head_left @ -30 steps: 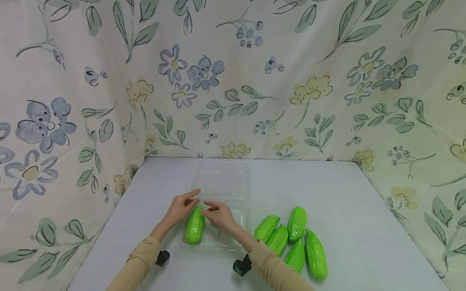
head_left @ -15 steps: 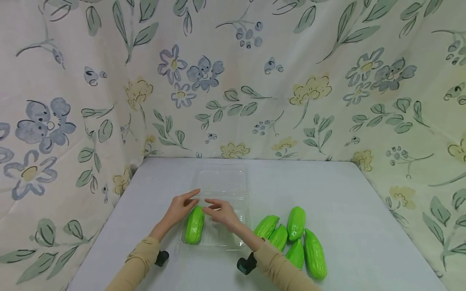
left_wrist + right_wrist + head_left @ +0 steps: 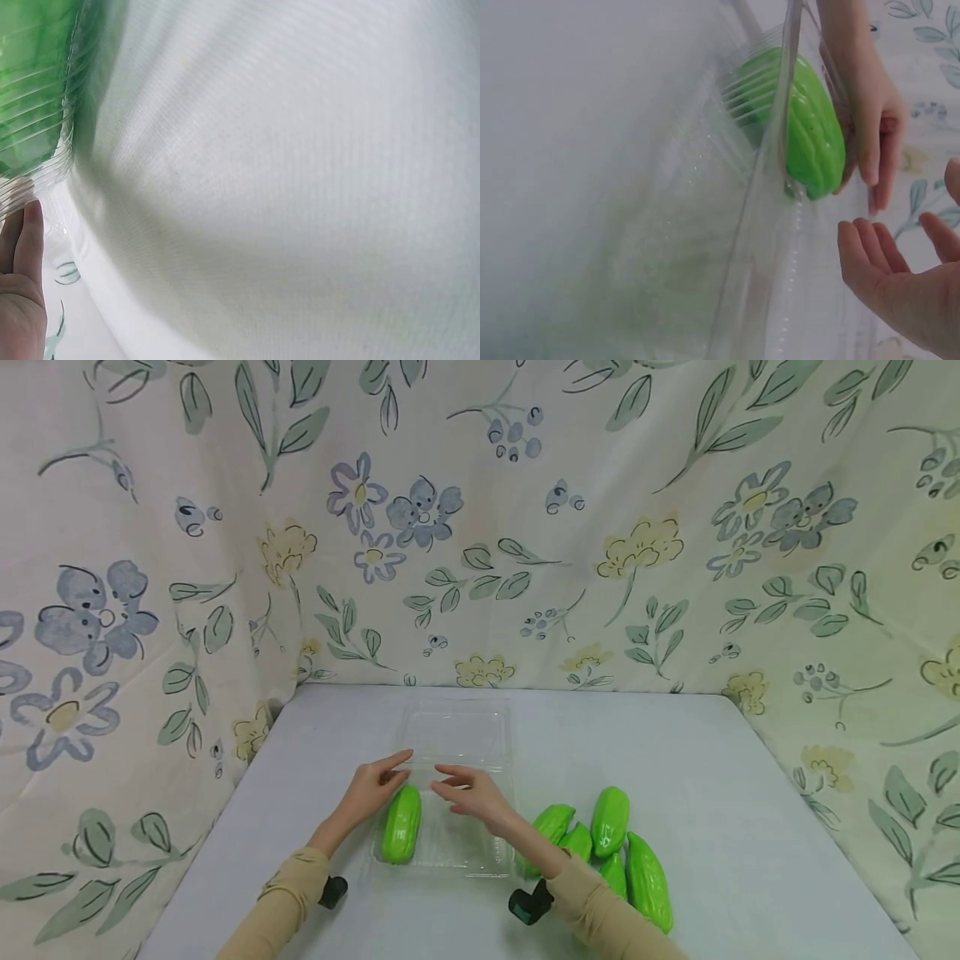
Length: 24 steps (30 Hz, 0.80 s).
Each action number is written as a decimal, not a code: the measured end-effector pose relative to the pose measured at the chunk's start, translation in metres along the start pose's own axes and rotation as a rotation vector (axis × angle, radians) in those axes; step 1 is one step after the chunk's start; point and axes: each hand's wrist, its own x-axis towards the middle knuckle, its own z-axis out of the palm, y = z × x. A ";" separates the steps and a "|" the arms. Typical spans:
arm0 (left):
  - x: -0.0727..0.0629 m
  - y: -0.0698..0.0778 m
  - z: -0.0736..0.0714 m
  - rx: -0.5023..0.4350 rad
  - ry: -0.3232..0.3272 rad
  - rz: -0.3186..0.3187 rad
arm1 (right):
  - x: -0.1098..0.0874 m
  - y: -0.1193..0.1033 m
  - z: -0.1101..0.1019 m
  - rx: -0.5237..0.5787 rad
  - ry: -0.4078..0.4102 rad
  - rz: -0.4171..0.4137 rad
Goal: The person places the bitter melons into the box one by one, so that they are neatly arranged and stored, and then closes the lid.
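Note:
A clear plastic clamshell container point(image 3: 468, 864) lies with its lid point(image 3: 457, 731) folded back. One shiny, ridged green gourd-like vegetable point(image 3: 402, 825) sits along its left side. My left hand point(image 3: 372, 787) is at the container's back left, just behind the vegetable; in the left wrist view its extended fingers point(image 3: 28, 236) appear to touch the ribbed corner. Over the container's middle hovers my right hand point(image 3: 474, 795), holding nothing, its fingers spread and gently bent. In the right wrist view the vegetable point(image 3: 814, 131) stands apart from my right hand point(image 3: 907, 289).
Several more green vegetables point(image 3: 649, 881) lie grouped on the white table point(image 3: 720, 827) right of the container, some partly behind my right forearm. A black wrist camera point(image 3: 530, 903) hangs under each wrist. A floral curtain point(image 3: 480, 568) stands behind the table.
My right hand has drawn away from the vegetable in the container, moving right. The left hand and the vegetable have stayed in place.

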 end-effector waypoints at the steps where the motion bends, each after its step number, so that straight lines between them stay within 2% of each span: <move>1: 0.000 -0.001 0.000 -0.001 0.000 0.004 | -0.001 -0.001 -0.002 0.005 -0.006 -0.002; 11: 0.000 -0.001 0.000 0.005 0.001 0.018 | -0.015 -0.011 -0.021 -0.026 -0.042 -0.024; 24: 0.000 0.000 -0.001 0.005 0.000 0.013 | -0.018 -0.005 -0.047 0.005 -0.039 -0.021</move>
